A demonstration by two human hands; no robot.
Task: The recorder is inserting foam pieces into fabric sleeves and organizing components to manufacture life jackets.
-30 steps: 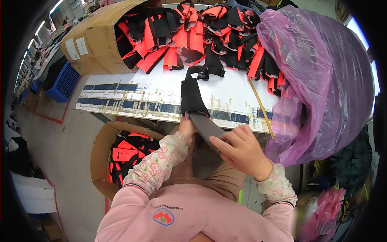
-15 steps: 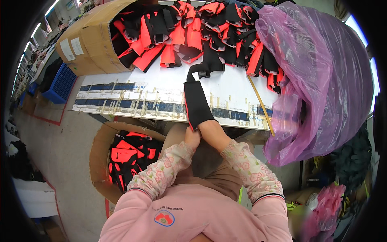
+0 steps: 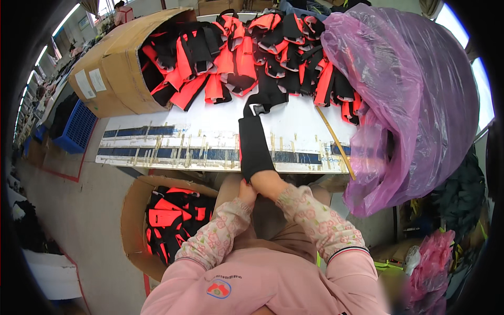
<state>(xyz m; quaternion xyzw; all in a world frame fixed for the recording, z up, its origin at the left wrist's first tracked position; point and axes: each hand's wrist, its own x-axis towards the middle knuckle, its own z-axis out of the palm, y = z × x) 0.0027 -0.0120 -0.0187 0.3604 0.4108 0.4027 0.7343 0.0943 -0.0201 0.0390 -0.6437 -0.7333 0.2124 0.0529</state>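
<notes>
A black sleeve-like piece [image 3: 254, 144] lies lengthwise on the white table [image 3: 210, 126], reaching from the pile to the near edge. My right hand [image 3: 266, 181] is pushed inside its near end, only the wrist showing. My left hand [image 3: 245, 193] pinches the lower rim of the same piece beside that wrist. A heap of black and orange-red pieces [image 3: 247, 50] covers the far side of the table.
A big cardboard box [image 3: 107, 71] lies on its side at the far left, spilling pieces. A second box [image 3: 137, 210] on the floor at my left holds folded orange-red pieces. A purple plastic bag [image 3: 404, 100] bulges at the right. A thin wooden stick [image 3: 336, 142] rests by it.
My right hand, held outside the black piece a second ago, has slid into it. The piece now lies stretched straight on the table, and my left hand holds its rim.
</notes>
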